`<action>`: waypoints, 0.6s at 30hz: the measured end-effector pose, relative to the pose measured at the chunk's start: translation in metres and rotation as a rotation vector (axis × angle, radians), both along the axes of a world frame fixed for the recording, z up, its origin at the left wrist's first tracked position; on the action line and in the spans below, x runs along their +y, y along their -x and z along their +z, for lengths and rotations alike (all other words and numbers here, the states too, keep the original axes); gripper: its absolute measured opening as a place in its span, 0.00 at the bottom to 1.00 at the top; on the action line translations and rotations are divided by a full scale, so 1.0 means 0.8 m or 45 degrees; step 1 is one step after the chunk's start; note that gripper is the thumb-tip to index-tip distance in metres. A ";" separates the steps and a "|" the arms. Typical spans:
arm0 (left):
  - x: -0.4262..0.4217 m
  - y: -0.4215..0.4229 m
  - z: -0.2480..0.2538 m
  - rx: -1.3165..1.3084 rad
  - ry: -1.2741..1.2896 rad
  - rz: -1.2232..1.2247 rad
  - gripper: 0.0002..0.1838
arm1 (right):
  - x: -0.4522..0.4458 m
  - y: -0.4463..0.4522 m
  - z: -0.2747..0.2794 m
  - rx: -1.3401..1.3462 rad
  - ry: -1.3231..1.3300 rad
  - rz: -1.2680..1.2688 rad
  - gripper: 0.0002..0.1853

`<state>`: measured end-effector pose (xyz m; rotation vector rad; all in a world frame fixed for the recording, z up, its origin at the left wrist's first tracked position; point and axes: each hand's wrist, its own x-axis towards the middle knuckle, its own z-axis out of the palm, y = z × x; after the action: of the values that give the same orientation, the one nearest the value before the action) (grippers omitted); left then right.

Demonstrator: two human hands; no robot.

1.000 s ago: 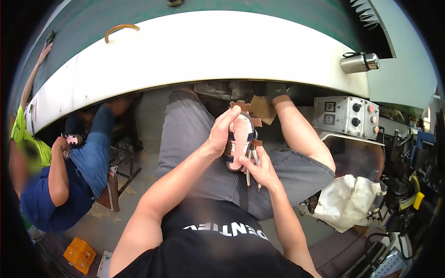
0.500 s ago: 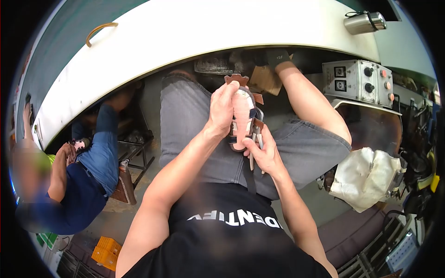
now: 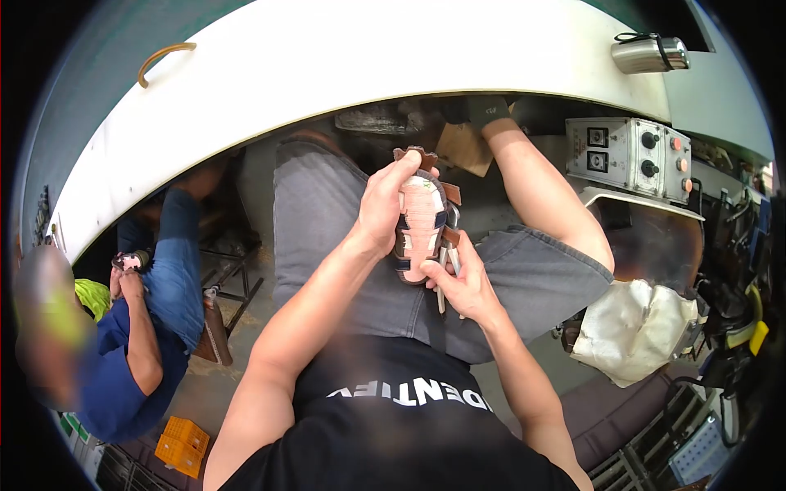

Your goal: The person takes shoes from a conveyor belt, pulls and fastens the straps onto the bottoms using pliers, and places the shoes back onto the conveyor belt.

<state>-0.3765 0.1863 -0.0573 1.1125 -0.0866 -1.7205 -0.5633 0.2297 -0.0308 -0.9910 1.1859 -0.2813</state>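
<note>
A shoe upper with a pale pink sole face (image 3: pixel 422 221) is held above my lap, its underside toward me and brown and navy straps around its edges. My left hand (image 3: pixel 386 203) wraps its upper left side, thumb near the brown leather tab (image 3: pixel 416 155) at the top. Low on the right, my right hand (image 3: pixel 463 282) presses its thumb on the narrow end. Metal pincers (image 3: pixel 444 274) hang beside the shoe at the right hand, their handles pointing down; part of them is hidden by the fingers.
A white table edge (image 3: pixel 344 65) curves ahead, bearing a steel flask (image 3: pixel 649 56) and a brown curved strip (image 3: pixel 164 54). At right stand a control box (image 3: pixel 626 155) and a pale sheet (image 3: pixel 634 331). A co-worker sits at left holding a shoe (image 3: pixel 129 261); an orange crate (image 3: pixel 182 446) lies below.
The camera view has shifted, moving the table and box in the frame. Both hands keep their hold on the shoe. The co-worker's hands have shifted around the other shoe.
</note>
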 end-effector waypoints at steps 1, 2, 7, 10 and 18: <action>-0.001 0.001 0.000 0.007 -0.005 0.005 0.20 | -0.001 0.001 -0.001 -0.008 -0.004 -0.012 0.31; -0.001 0.002 0.001 0.001 -0.011 0.020 0.18 | -0.002 0.001 0.000 -0.006 -0.010 -0.010 0.31; 0.006 0.008 -0.007 -0.026 0.035 0.079 0.16 | 0.007 0.001 0.001 0.016 -0.010 -0.036 0.30; 0.004 0.011 -0.006 -0.025 0.081 0.122 0.15 | 0.011 -0.001 0.004 0.020 0.009 -0.059 0.27; 0.013 0.018 -0.014 -0.139 0.189 0.176 0.19 | 0.011 -0.003 0.005 0.040 0.033 -0.056 0.22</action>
<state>-0.3908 0.1969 -0.0685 1.0762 -0.1978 -1.5059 -0.5612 0.2388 -0.0267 -0.9958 1.2366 -0.3180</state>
